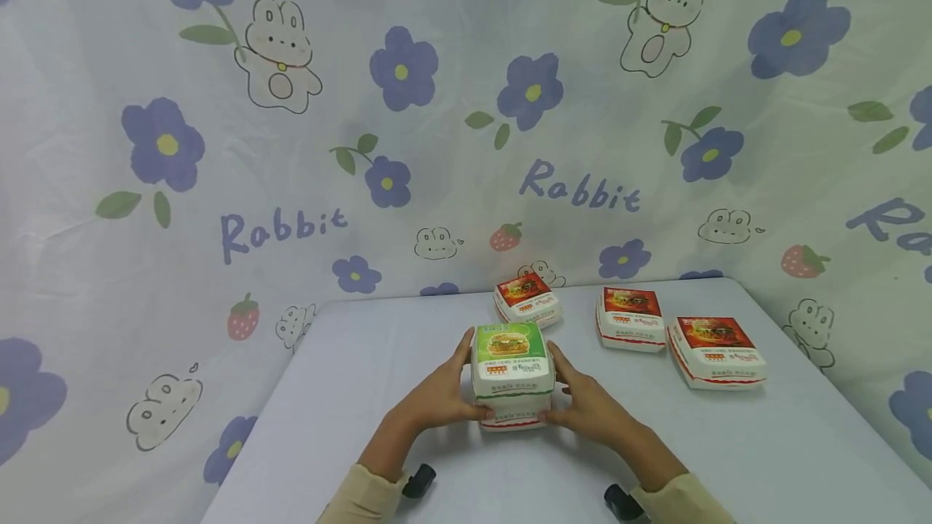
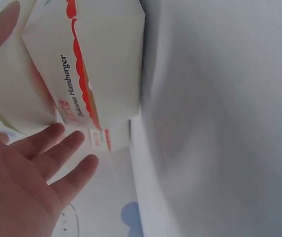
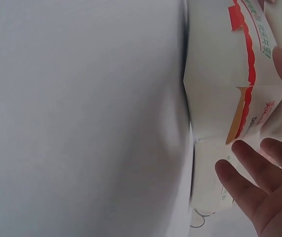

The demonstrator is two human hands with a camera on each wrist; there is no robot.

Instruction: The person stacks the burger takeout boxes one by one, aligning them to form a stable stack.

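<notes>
A hamburger box with a green lid [image 1: 511,350] sits on top of a red-trimmed white hamburger box [image 1: 513,420] near the front middle of the table. My left hand [image 1: 440,399] grips the green box from the left, thumb at the front and index finger along its far side. From the right, my right hand [image 1: 593,409] holds it the same way. In the left wrist view, the lower box [image 2: 108,59] rests on the table, and the lower fingers [image 2: 71,177] spread beside the stack. The right wrist view has similarly spread fingers [image 3: 247,185].
Behind the stack is one red-topped hamburger box [image 1: 527,297]. Two more, a middle one [image 1: 630,320] and a nearer one [image 1: 717,352], stand to the right. A white table [image 1: 364,346] carries them all. A rabbit-and-flower curtain [image 1: 451,144] hangs behind its far edge.
</notes>
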